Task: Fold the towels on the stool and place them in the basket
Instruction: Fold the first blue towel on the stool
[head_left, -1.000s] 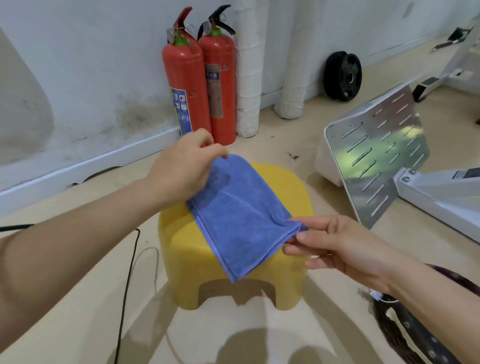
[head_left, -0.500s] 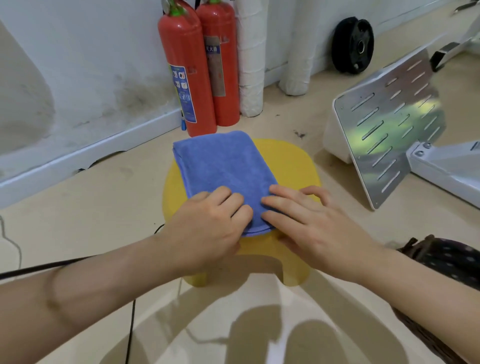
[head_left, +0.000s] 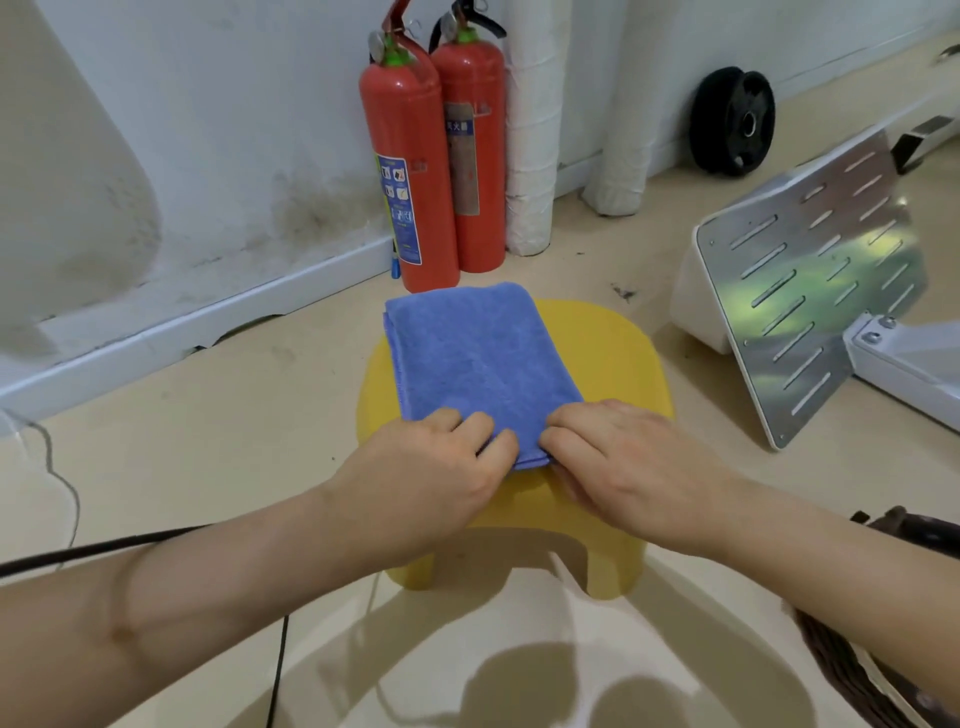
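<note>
A blue towel (head_left: 478, 353) lies folded in a neat rectangle on the yellow plastic stool (head_left: 613, 353), its far edge hanging slightly past the stool's back. My left hand (head_left: 431, 473) sits at the towel's near left corner with fingers curled onto the cloth. My right hand (head_left: 628, 467) is at the near right corner, fingertips tucked against the edge. Both hands grip the near edge, almost touching each other. A dark woven basket (head_left: 836, 670) shows partly at the bottom right, behind my right forearm.
Two red fire extinguishers (head_left: 410, 171) and white wrapped pipes (head_left: 530, 130) stand at the wall behind the stool. A slotted metal plate (head_left: 810, 291) on a white frame leans at the right. A black cable (head_left: 93, 551) crosses the floor at the left.
The towel went from being held up and folded over to lying flat on the stool. Both hands pressed it, then drew back to its near edge and curled their fingers.
</note>
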